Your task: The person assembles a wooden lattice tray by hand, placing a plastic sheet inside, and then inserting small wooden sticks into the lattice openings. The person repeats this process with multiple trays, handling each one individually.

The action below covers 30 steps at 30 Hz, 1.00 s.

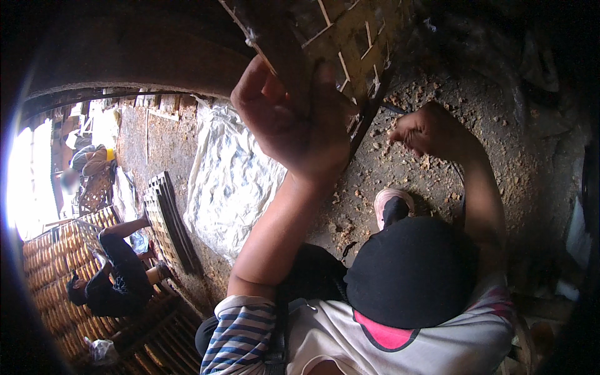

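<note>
A woven bamboo-like panel [356,37] with a dark frame edge stands at the top middle. My left hand [290,119] is raised to its lower edge, the fingers wrapped round the frame and the thumb stretched up along it. Part of the panel is hidden behind that hand and lost in shadow. Lower to the right, apart from the panel, my right hand [427,130] hangs over the ground with its fingers curled in. Whatever those fingers hold, if anything, is too small or hidden to tell.
Crumbly brown bits litter the ground [362,206]. A crumpled whitish plastic sheet [228,175] lies to the left, beside a stack of slatted panels [172,222]. Farther left, a person in dark clothes [119,287] is among rows of laden racks [50,281]; another person [90,162] sits beyond.
</note>
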Each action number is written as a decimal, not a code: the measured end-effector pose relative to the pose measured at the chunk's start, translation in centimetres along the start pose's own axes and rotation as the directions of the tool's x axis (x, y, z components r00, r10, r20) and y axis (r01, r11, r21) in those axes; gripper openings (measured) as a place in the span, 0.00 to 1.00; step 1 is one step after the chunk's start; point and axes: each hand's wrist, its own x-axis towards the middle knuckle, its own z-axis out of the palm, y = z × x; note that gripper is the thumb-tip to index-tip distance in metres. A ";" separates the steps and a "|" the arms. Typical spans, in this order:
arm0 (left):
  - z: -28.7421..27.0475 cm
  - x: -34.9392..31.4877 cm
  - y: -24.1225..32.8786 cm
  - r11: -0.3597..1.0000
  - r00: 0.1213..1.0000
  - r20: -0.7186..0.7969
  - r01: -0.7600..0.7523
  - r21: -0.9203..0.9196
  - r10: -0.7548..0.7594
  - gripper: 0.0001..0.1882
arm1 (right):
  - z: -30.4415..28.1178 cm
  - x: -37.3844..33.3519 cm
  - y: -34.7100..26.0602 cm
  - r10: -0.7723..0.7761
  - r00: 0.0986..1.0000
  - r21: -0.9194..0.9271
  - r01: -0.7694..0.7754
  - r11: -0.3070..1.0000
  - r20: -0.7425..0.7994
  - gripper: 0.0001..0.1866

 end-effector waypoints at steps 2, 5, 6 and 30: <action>0.1 0.0 -0.2 0.999 0.999 -0.026 -0.022 -0.026 0.021 0.29 | 0.3 0.0 1.6 0.002 0.944 -0.086 -0.032 0.996 -0.329 0.07; 0.1 -0.2 -0.3 0.998 0.999 -0.011 -0.042 -0.039 0.041 0.29 | -0.3 0.2 0.2 0.020 0.856 -0.032 -0.043 0.999 -0.516 0.09; 0.2 -0.1 -0.1 0.998 0.999 -0.006 -0.037 -0.045 0.037 0.29 | -0.4 0.4 -0.4 0.005 0.841 -0.043 -0.034 0.998 -0.541 0.10; -3.9 3.8 5.4 0.981 0.992 -0.073 0.085 -0.175 -0.099 0.18 | 4.6 5.8 8.8 0.647 0.751 0.939 0.303 -0.161 -0.131 0.30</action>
